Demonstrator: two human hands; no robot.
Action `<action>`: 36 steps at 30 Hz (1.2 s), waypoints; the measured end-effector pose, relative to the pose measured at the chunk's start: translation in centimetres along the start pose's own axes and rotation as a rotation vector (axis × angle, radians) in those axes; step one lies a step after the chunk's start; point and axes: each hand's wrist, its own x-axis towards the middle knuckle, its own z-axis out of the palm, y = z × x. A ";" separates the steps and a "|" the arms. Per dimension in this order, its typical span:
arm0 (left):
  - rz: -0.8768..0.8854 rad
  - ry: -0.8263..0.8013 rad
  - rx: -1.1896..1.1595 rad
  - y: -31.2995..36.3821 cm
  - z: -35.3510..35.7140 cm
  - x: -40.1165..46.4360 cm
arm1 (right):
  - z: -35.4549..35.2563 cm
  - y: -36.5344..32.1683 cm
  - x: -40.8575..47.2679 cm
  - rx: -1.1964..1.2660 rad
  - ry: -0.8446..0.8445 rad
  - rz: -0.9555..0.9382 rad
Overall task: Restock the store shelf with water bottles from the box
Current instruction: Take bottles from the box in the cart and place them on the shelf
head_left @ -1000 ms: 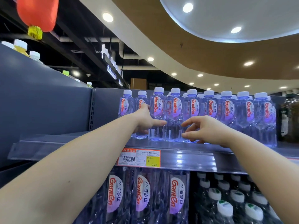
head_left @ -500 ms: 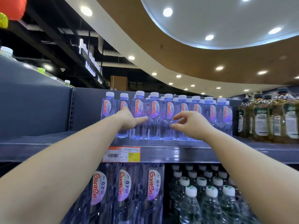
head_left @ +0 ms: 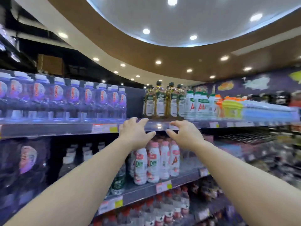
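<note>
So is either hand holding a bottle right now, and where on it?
No. The left hand and right hand are both empty, fingers spread, in front of the shelf edge. The water bottles stand untouched to the left.

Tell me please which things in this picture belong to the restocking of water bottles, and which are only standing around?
Belonging to the job:
- water bottles in a row on the upper shelf
- left hand and right hand, both empty, fingers spread

Only standing around:
- dark-capped bottles
- white bottles with pink caps on the lower shelf
- price tags

The box is not in view.
</note>
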 end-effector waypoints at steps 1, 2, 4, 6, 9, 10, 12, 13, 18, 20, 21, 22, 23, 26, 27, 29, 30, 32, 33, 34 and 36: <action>0.030 -0.022 -0.016 2.8 1.3 0.2 | -1.0 2.8 -0.8 -0.011 0.007 0.044; 0.059 -0.044 -0.031 5.4 2.6 0.5 | -2.0 5.4 -1.6 -0.025 0.021 0.084; 0.133 -0.078 -0.058 10.6 5.2 1.2 | -3.5 10.5 -3.2 -0.050 0.044 0.157; 0.211 -0.116 -0.086 15.7 7.7 2.0 | -4.8 15.2 -4.7 -0.086 0.045 0.227; 0.329 -0.158 -0.116 22.6 11.8 3.1 | -6.4 22.0 -6.8 -0.137 0.032 0.344; 0.368 -0.167 -0.124 24.6 13.2 3.4 | -6.7 24.1 -7.4 -0.158 0.031 0.379; 0.433 -0.187 -0.140 28.4 16.2 4.4 | -7.2 28.0 -8.0 -0.198 0.021 0.447; 0.458 -0.194 -0.147 30.2 17.7 5.0 | -7.4 29.9 -8.1 -0.215 0.015 0.476; 0.573 -0.229 -0.207 38.6 24.9 9.8 | -8.2 39.0 -6.6 -0.278 0.057 0.576; 0.619 -0.249 -0.234 41.7 27.7 12.0 | -8.2 42.9 -5.3 -0.298 0.060 0.621; 0.639 -0.264 -0.248 43.2 29.1 13.0 | -8.0 44.9 -4.6 -0.314 0.065 0.645; 0.657 -0.281 -0.259 44.6 30.4 14.1 | -7.7 46.8 -4.0 -0.326 0.076 0.667; 0.668 -0.288 -0.265 45.9 31.7 15.1 | -7.3 48.6 -3.4 -0.329 0.089 0.689; 0.692 -0.328 -0.274 49.5 36.5 17.7 | -5.5 53.7 -2.5 -0.316 0.078 0.754; 0.699 -0.355 -0.279 50.8 38.1 18.2 | -5.0 55.4 -2.4 -0.315 0.064 0.774; 0.711 -0.402 -0.281 53.1 41.1 19.0 | -4.1 58.7 -2.2 -0.307 0.062 0.801; 0.717 -0.413 -0.283 54.3 42.5 19.4 | -3.8 60.3 -2.1 -0.304 0.067 0.812; 0.724 -0.423 -0.297 56.5 45.1 20.1 | -3.4 63.7 -1.8 -0.292 0.065 0.844; 0.726 -0.431 -0.301 57.5 46.4 20.4 | -3.1 65.4 -1.7 -0.287 0.053 0.860; 0.726 -0.443 -0.298 58.5 47.6 20.6 | -2.8 67.1 -1.7 -0.285 0.037 0.870; 0.715 -0.474 -0.286 60.7 50.1 21.1 | -2.1 70.6 -1.7 -0.272 0.012 0.884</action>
